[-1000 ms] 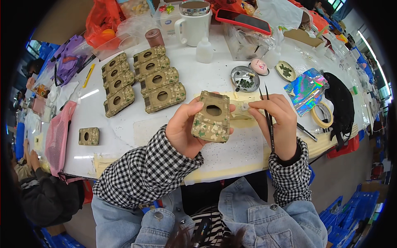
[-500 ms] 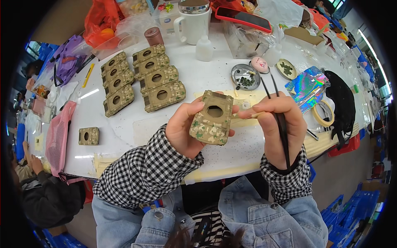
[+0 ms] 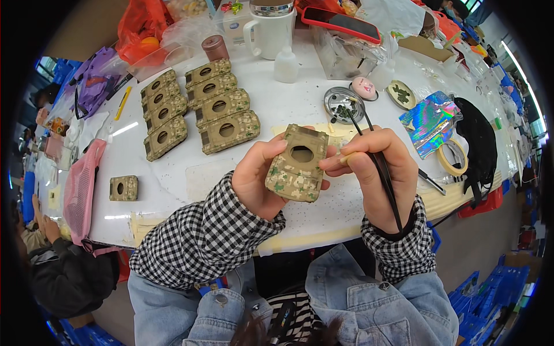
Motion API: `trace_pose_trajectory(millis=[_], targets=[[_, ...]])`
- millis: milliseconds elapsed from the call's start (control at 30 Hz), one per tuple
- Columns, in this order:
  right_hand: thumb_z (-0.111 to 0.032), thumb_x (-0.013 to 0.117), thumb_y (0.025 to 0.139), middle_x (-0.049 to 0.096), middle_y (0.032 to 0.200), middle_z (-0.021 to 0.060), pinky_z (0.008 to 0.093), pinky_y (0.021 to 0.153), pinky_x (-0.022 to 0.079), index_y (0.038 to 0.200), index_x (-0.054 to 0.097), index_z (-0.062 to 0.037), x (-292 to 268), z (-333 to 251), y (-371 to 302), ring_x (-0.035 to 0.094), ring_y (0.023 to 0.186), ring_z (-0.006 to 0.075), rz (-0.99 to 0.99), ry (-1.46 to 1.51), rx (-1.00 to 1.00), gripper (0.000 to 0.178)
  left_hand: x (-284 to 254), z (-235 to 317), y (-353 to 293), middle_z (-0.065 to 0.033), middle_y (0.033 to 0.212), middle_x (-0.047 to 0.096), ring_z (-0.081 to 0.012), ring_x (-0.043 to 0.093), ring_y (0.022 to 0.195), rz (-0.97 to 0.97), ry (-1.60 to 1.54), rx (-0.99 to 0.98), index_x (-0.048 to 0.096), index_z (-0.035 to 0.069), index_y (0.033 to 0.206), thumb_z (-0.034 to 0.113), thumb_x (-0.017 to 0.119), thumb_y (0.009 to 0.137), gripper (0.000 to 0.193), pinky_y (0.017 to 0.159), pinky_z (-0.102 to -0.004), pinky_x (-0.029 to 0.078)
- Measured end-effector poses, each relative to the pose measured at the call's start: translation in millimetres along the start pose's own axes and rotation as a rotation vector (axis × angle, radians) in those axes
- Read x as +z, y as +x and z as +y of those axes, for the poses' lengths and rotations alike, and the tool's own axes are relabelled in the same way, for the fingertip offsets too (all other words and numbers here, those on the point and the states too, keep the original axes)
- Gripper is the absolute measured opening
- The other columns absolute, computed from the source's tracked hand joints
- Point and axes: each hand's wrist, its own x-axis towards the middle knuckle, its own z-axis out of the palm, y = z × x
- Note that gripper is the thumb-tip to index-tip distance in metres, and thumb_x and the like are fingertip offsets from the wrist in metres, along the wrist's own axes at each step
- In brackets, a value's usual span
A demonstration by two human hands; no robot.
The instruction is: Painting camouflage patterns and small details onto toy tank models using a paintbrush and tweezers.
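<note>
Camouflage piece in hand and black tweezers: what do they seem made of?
The camouflage piece in the left hand looks like matte painted plastic, from its glare-free surface and moulded-looking edges; coated metal remains possible. The black tweezers in the right hand are probably satin-coated metal, judging by their thin, tapering arms.

Both sleeves (image 3: 210, 239) are black-and-white check, a dark cuff (image 3: 409, 226) inside the right one. At the bottom of the frame are pale blue denim (image 3: 340, 300), round metal buttons (image 3: 221, 299) and a black-and-white striped top (image 3: 301, 304).
</note>
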Motion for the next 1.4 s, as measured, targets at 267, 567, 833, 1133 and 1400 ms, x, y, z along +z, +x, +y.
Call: trace_pose_trajectory(millis=[267,567,833,1133,1400], targets=[[-0.002,0.049,0.094,0.061,0.091,0.0113,0.0255,0.076,0.053,0.1,0.051,0.0059,0,2,0,0.065,0.087,0.016,0.014,-0.003,0.006,0.01,1,0,-1,-0.0213,0.121,0.055,-0.0312,0.057,0.108,0.013,0.005,-0.002,0.043,0.001,0.127,0.03,0.041,0.089,0.048,0.09,-0.0456,0.049],[-0.005,0.05,0.094,0.065,0.085,0.0124,0.025,0.074,0.054,0.1,0.051,0.0043,-14,-3,3,0.066,0.086,0.0172,0.196,0.008,0.036,0.011,-2,0,0,-0.0252,0.121,0.054,-0.0319,0.056,0.11,0.015,-0.025,0.01,0.043,-0.001,0.127,0.029,0.04,0.09,0.047,0.087,-0.0453,0.051],[0.0,0.067,0.078,0.059,0.075,0.0106,0.0286,0.058,0.045,0.086,0.06,-0.0012,-36,18,7,0.058,0.063,0.0232,0.208,-0.92,-0.313,0.011,-5,2,1,-0.0259,0.122,0.053,-0.0324,0.054,0.112,0.007,-0.085,0.041,0.044,0.0,0.127,0.029,0.04,0.091,0.047,0.088,-0.0452,0.05],[-0.044,0.05,0.092,0.06,0.092,0.0159,0.0339,0.08,0.046,0.12,0.051,0.0044,-46,17,-7,0.06,0.086,0.0238,0.115,-0.801,-0.226,0.056,4,8,1,-0.0294,0.129,0.046,-0.0288,0.067,0.083,0.158,-0.06,0.097,0.038,-0.001,0.133,0.033,0.039,0.09,0.055,0.063,-0.029,0.059],[0.001,0.067,0.08,0.066,0.098,0.013,0.0276,0.082,0.049,0.104,0.061,0.004,-34,7,-49,0.065,0.091,0.0197,-0.117,-0.245,0.252,0.025,4,7,0,-0.0287,0.125,0.05,-0.0274,0.067,0.081,0.178,-0.041,0.125,0.041,-0.004,0.131,0.034,0.038,0.091,0.055,0.062,-0.028,0.058]])
